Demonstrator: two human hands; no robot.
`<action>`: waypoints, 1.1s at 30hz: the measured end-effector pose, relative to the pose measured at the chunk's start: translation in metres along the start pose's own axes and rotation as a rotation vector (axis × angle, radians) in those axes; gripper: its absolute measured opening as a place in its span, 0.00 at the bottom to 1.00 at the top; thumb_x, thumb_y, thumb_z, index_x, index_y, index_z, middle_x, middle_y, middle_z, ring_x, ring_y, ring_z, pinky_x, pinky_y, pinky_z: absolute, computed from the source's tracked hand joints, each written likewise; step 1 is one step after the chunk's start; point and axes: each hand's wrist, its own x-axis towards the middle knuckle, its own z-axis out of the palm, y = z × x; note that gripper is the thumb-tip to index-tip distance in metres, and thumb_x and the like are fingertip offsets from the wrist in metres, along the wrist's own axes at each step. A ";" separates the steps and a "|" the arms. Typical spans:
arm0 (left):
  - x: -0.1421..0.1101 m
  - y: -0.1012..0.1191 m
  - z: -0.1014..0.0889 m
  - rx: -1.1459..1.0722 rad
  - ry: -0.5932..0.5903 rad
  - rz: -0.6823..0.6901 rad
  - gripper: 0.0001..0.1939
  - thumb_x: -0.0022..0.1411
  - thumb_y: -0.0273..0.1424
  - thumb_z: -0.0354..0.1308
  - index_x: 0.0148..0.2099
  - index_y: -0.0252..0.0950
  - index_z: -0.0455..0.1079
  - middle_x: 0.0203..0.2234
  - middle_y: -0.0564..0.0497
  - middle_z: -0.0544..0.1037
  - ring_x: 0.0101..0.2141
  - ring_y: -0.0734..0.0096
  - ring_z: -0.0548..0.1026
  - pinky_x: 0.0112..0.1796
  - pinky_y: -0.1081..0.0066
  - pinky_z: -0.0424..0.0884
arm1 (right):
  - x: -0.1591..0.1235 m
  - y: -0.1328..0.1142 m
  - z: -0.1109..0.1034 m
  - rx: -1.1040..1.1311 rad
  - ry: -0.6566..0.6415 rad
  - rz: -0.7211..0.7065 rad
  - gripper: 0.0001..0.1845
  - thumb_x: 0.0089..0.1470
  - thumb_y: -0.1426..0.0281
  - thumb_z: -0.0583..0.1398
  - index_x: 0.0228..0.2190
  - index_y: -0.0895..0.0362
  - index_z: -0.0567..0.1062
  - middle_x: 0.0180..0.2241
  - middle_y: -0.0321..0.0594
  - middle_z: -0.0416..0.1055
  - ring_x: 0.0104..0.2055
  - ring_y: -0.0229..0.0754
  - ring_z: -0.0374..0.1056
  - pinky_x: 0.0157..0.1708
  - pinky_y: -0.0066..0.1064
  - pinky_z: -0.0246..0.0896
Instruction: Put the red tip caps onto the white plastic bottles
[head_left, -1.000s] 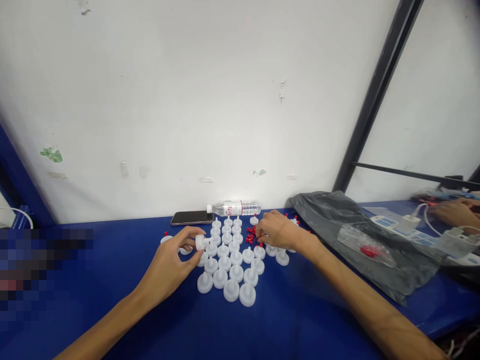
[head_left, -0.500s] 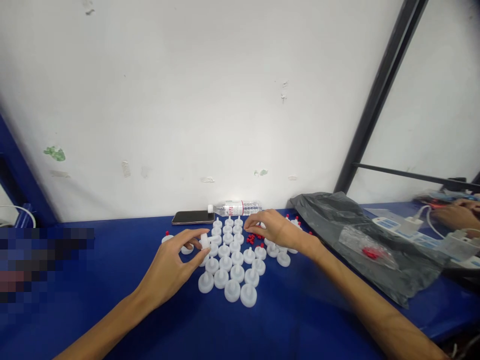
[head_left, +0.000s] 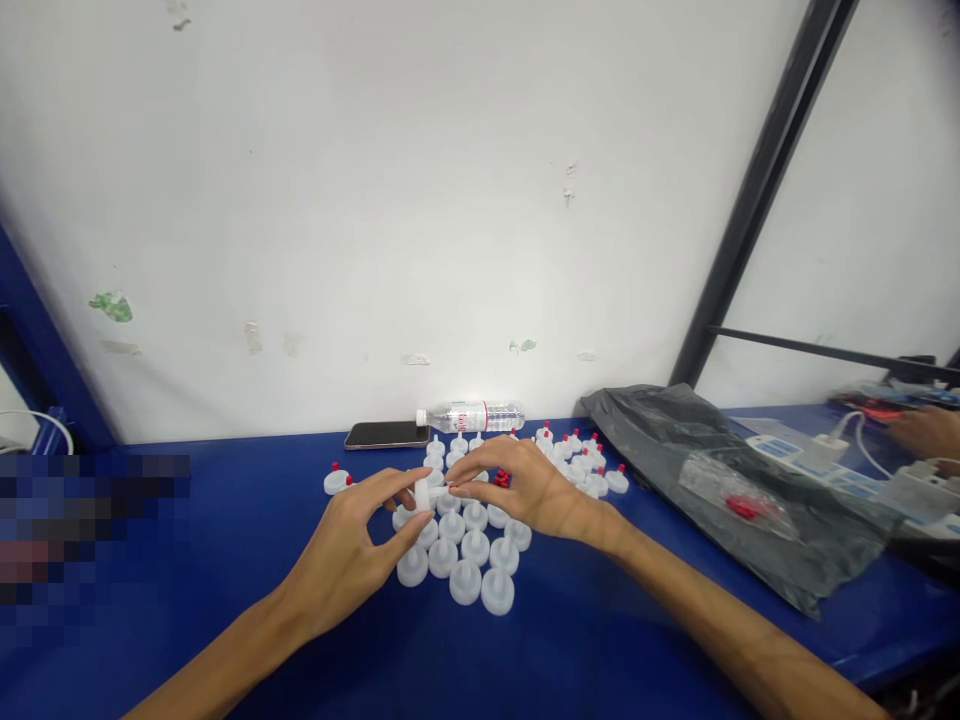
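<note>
Between the thumb and fingers of my left hand (head_left: 360,535) is a white nozzle cap (head_left: 423,494), tilted so its spout points right. My right hand (head_left: 529,487) pinches a small red tip (head_left: 452,487) at the end of that spout; the fingers partly hide it. Below both hands, several white nozzle caps (head_left: 465,580) stand spout-up in rows on the blue table. A small pile of red tips (head_left: 502,479) lies just behind my right hand's fingers. Farther right are several nozzle caps with red tips on them (head_left: 616,480).
A phone (head_left: 387,435) and a clear bottle (head_left: 480,416) lie along the wall. To the right, a grey plastic bag (head_left: 750,540) carries a clear bag of red tips (head_left: 742,505). Beyond it are a power strip (head_left: 795,455) and another person's hand (head_left: 930,435).
My right hand has moved left from the red pile to the held nozzle cap, bringing a red tip to its spout. My left hand has shifted slightly right with the cap.
</note>
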 end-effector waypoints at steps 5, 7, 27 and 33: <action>-0.001 0.003 -0.001 -0.148 -0.028 -0.119 0.26 0.66 0.44 0.58 0.64 0.41 0.68 0.41 0.50 0.83 0.38 0.63 0.79 0.44 0.64 0.76 | -0.001 -0.004 0.008 0.033 0.073 0.005 0.05 0.60 0.67 0.64 0.38 0.52 0.81 0.38 0.34 0.82 0.39 0.39 0.76 0.45 0.31 0.67; -0.003 0.004 -0.001 -0.293 -0.058 -0.174 0.28 0.67 0.44 0.58 0.66 0.41 0.65 0.46 0.49 0.82 0.44 0.60 0.80 0.48 0.63 0.76 | -0.001 -0.007 0.014 0.003 0.132 -0.046 0.04 0.60 0.68 0.65 0.38 0.53 0.81 0.36 0.34 0.82 0.37 0.39 0.75 0.44 0.32 0.66; 0.006 0.002 -0.004 -0.802 -0.158 -0.391 0.27 0.55 0.40 0.71 0.55 0.37 0.73 0.47 0.44 0.83 0.50 0.54 0.80 0.51 0.60 0.76 | -0.011 -0.022 0.021 -0.099 -0.036 -0.183 0.25 0.59 0.79 0.58 0.57 0.52 0.71 0.49 0.42 0.78 0.50 0.44 0.72 0.55 0.40 0.64; 0.009 0.004 -0.014 -0.805 -0.158 -0.415 0.26 0.51 0.36 0.72 0.51 0.36 0.74 0.44 0.44 0.84 0.49 0.51 0.80 0.49 0.59 0.77 | -0.009 -0.021 0.014 -0.113 0.013 -0.146 0.24 0.59 0.80 0.57 0.54 0.49 0.73 0.45 0.38 0.78 0.47 0.44 0.72 0.52 0.40 0.63</action>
